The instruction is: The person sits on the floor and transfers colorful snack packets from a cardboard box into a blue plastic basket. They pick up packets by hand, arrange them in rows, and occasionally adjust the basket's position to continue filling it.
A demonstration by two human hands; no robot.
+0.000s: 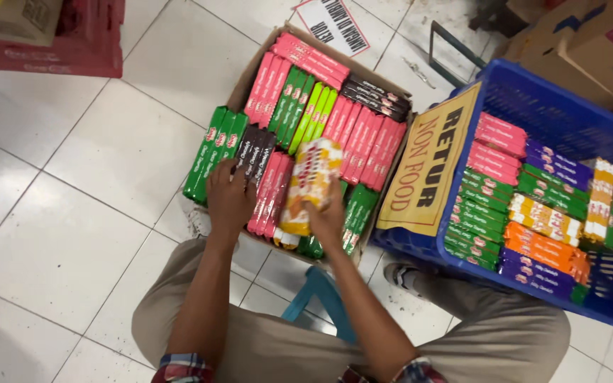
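A cardboard box (244, 85) on the tiled floor holds several rows of long snack packs in pink, green, dark brown and light green. My left hand (230, 195) rests flat on the dark brown and pink packs near the box's front left. My right hand (326, 216) grips a yellow-and-white snack pack (311, 181), held upright over the box's front middle. Green packs (212, 152) lie at the box's left side.
A blue plastic basket (569, 113) to the right holds stacked packs in pink, green, purple, orange and yellow, with a tan cardboard sign (431, 163) leaning on its left wall. Red boxes (58, 42) stand at far left. A blue stool (317, 291) sits under me.
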